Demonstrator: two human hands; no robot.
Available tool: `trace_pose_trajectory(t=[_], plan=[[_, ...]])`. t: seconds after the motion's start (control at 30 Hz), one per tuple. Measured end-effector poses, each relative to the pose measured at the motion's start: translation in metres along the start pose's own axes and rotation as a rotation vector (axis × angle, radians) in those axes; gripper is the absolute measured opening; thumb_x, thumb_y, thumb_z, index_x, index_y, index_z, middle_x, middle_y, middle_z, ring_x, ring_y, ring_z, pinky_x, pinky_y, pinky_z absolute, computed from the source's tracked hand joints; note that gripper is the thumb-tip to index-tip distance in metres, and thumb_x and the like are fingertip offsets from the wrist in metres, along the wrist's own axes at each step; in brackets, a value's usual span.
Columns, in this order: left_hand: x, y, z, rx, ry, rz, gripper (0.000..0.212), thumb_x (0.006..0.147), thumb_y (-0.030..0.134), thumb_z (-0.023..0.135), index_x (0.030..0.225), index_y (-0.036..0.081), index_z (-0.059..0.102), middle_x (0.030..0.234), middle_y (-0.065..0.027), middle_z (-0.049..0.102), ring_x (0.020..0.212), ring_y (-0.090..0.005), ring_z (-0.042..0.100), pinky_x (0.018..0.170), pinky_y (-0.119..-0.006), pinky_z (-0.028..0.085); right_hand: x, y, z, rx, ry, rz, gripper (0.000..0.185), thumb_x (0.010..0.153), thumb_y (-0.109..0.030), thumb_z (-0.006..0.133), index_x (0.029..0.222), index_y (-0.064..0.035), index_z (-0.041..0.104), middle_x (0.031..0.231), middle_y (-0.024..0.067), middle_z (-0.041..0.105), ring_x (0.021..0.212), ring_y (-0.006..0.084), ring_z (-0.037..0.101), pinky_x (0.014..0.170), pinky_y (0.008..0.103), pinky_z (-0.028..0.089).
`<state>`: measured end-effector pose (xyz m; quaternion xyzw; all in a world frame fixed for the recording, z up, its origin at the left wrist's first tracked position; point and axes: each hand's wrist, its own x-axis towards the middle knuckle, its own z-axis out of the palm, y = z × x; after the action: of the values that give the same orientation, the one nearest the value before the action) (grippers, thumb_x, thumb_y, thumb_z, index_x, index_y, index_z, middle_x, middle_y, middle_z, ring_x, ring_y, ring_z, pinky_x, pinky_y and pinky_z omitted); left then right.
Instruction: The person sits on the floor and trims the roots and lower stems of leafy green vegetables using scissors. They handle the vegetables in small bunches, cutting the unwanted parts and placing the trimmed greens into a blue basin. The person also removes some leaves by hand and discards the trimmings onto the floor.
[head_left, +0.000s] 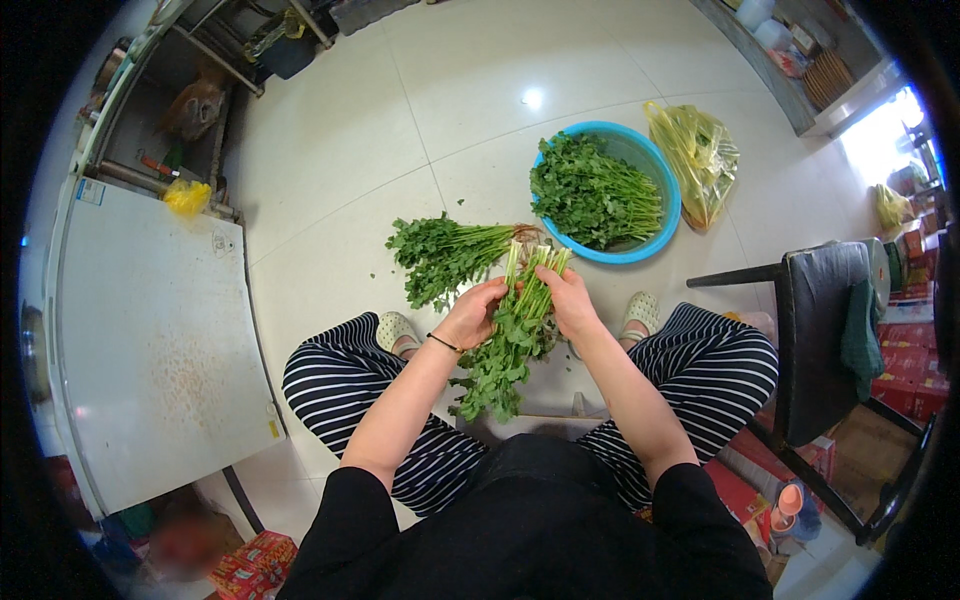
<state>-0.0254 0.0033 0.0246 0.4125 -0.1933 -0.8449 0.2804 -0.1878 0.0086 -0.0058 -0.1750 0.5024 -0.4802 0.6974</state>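
My left hand (474, 311) and my right hand (570, 300) hold a bunch of leafy green herbs (517, 330) between them, over the floor between my knees. The pale stem ends point away from me and the leaves hang toward me. Just beyond, a second bunch of the herbs (450, 251) lies on the tiles, its brown roots at the right, close to the held stems. To the right of it stands a blue plastic basin (673, 217) with a green inner basket, holding a heap of similar herbs (589, 184).
A yellow plastic bag (694, 161) lies right of the basin. A black chair (821, 337) stands at the right beside red boxes (904, 352). A white chest-like appliance (165, 330) fills the left side. Small leaf scraps dot the tiled floor (337, 180).
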Motion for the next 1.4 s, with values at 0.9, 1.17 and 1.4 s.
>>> trace_pose_trajectory(t=[0.9,1.17,1.4], plan=[[-0.008,0.003,0.006,0.083,-0.087,-0.036,0.031,0.088,0.017,0.040,0.114,0.003,0.050,0.107,-0.0035,0.053,0.097,-0.0139,0.050,0.081,-0.031,0.045,-0.010,-0.012,-0.001,0.167,-0.143,0.037,0.023,0.083,-0.016,0.055,0.100,-0.0012,0.056,0.087,0.0065,0.060,0.075,0.0155,0.059,0.065,0.0293,0.050],[-0.008,0.001,0.007,0.111,-0.034,-0.033,0.026,0.088,0.017,0.045,0.107,0.001,0.053,0.100,-0.0035,0.056,0.091,-0.0119,0.053,0.075,-0.028,0.046,-0.018,-0.022,0.008,0.221,-0.233,0.103,0.024,0.084,-0.013,0.051,0.103,0.0024,0.053,0.093,0.0087,0.059,0.083,0.0183,0.058,0.072,0.0323,0.049],[-0.004,-0.001,0.006,0.161,0.023,-0.038,0.022,0.086,0.019,0.050,0.099,0.003,0.056,0.092,-0.0018,0.059,0.081,-0.0096,0.054,0.071,-0.024,0.044,-0.013,-0.014,0.007,0.295,-0.276,0.106,0.024,0.089,-0.015,0.045,0.110,-0.0027,0.047,0.091,0.0082,0.057,0.085,0.0209,0.057,0.073,0.0341,0.049]])
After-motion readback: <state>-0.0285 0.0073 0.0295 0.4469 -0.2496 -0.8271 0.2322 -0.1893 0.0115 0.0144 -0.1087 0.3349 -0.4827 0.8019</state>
